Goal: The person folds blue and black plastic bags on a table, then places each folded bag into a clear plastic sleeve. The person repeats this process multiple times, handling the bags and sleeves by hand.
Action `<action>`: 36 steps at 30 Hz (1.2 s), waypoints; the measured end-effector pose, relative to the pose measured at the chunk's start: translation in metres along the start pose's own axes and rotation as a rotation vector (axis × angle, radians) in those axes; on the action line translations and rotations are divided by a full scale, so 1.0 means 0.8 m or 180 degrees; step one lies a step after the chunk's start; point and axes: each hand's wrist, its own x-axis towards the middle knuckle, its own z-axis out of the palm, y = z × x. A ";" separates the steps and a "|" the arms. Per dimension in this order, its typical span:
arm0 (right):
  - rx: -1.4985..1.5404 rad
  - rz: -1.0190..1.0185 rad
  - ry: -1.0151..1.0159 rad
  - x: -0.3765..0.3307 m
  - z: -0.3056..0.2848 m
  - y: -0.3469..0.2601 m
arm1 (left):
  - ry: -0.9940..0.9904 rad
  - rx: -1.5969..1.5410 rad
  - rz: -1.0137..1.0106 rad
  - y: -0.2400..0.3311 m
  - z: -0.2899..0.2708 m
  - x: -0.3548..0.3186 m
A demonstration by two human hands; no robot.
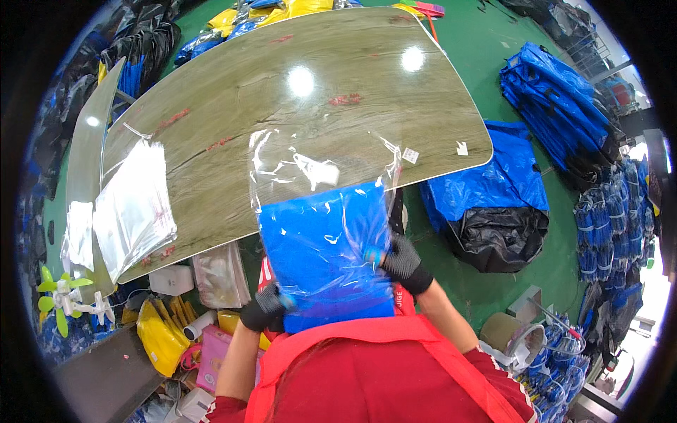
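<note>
A long worktop (211,106) with a grey-brown wood-grain surface and rounded corners stretches across the middle of the scene, its face marked with red smears and shining with two bright light reflections. A narrow board (88,151) in a similar finish stands along its left side. The floor (472,49) is green, and goods crowd the room: yellow and blue packets (296,8) beyond the far edge, rows of small blue bundles (610,218) at the right.

Counted, there is one blue folded piece in a clear bag (328,261), held in front of the person at the worktop's near edge, the bag's unfilled end lying toward the far side. Two gloved hands hold it: the left hand (266,308) closed on its near left edge, the right hand (405,262) closed on its right edge, with some blur at the fingertips. Two stacks of clear bags lie at the left, one larger stack (134,208) and one smaller stack (79,236). Two white scraps (462,148) lie near the right end. Two large blue-and-black items (486,176) rest to the right, and one fan (63,299) with green blades stands near left.
</note>
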 end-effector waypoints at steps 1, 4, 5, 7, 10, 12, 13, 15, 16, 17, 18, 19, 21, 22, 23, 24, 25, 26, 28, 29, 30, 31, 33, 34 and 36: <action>0.0276 -0.0304 -0.0229 -0.001 0.002 0.000 | 0.0013 -0.0902 0.0011 -0.001 0.004 -0.003; 0.0036 0.0646 -0.0532 0.002 0.003 -0.002 | 0.0313 -0.1296 0.0232 -0.002 0.002 0.006; 0.1047 0.0136 -0.0004 0.000 0.006 -0.002 | 0.0274 -0.0580 0.0299 -0.003 0.004 0.004; 0.1851 -0.0344 0.0760 0.001 0.008 -0.004 | 0.0266 -0.0338 0.0440 0.001 0.005 0.007; 0.0396 -0.0578 -0.0029 0.007 0.008 -0.011 | 0.0824 -0.0687 0.0151 0.010 0.000 0.010; 0.0403 -0.0148 0.0060 0.011 0.007 -0.015 | 0.0768 -0.1119 0.0866 0.014 0.007 0.009; 0.0494 0.0022 -0.0136 0.012 0.007 -0.016 | 0.0636 -0.1108 0.0614 0.013 0.012 0.006; 0.1823 -0.0229 0.0441 0.016 0.007 -0.016 | 0.0518 -0.0637 0.0624 0.008 0.017 0.002; 0.2111 -0.0592 0.0683 0.017 0.007 -0.016 | 0.0297 -0.0581 0.0558 0.005 0.018 0.001; 0.1438 -0.0247 0.0466 0.017 0.010 -0.015 | 0.0403 -0.0943 0.0480 0.002 0.014 0.001; 0.0935 -0.0283 0.0431 0.016 0.011 -0.014 | 0.0167 -0.1101 0.0330 0.001 0.011 0.001; 0.0558 0.0117 0.0152 0.013 0.014 -0.013 | 0.0375 -0.1050 0.0225 0.001 0.003 0.005; 0.0491 0.0034 0.0005 0.008 0.018 -0.011 | 0.0838 -0.1272 -0.0018 0.004 -0.012 0.015; 0.0363 0.0282 -0.0316 0.005 0.020 -0.010 | 0.0723 -0.1710 0.0213 0.006 -0.015 0.018; 0.0596 0.0216 -0.0171 0.001 0.020 -0.010 | 0.0493 -0.1283 0.0094 0.007 -0.017 0.022; 0.0694 0.0276 -0.0196 -0.003 0.022 -0.009 | 0.0466 -0.0929 0.0259 0.008 -0.016 0.020; 0.1445 0.0023 0.0150 -0.007 0.021 -0.009 | 0.0352 -0.0325 0.0233 0.005 -0.013 0.018; 0.1215 0.0127 0.0035 -0.012 0.024 -0.008 | 0.0090 0.0243 0.0552 0.001 -0.009 0.012; 0.1149 -0.0199 0.0156 -0.024 0.027 -0.005 | 0.0355 -0.0727 -0.0074 -0.016 0.009 -0.014; 0.1083 0.0347 -0.0282 -0.030 0.027 -0.003 | 0.0364 -0.0956 -0.0311 -0.026 0.016 -0.030; 0.0785 0.0390 -0.0206 -0.034 0.029 0.000 | 0.0337 -0.1191 -0.0528 -0.034 0.017 -0.041; 0.0941 0.0277 -0.0104 -0.039 0.030 0.004 | 0.0240 -0.0827 -0.0311 -0.043 0.015 -0.048; 0.0854 0.0184 -0.0293 -0.039 0.028 0.012 | 0.0076 -0.0058 0.0011 -0.049 0.002 -0.051; 0.0585 -0.0009 -0.0416 -0.034 0.023 0.014 | 0.0025 0.0353 0.0135 -0.047 -0.004 -0.049; 0.1315 -0.0089 -0.0191 -0.015 0.008 0.012 | -0.0044 0.1335 0.0362 -0.024 -0.020 -0.023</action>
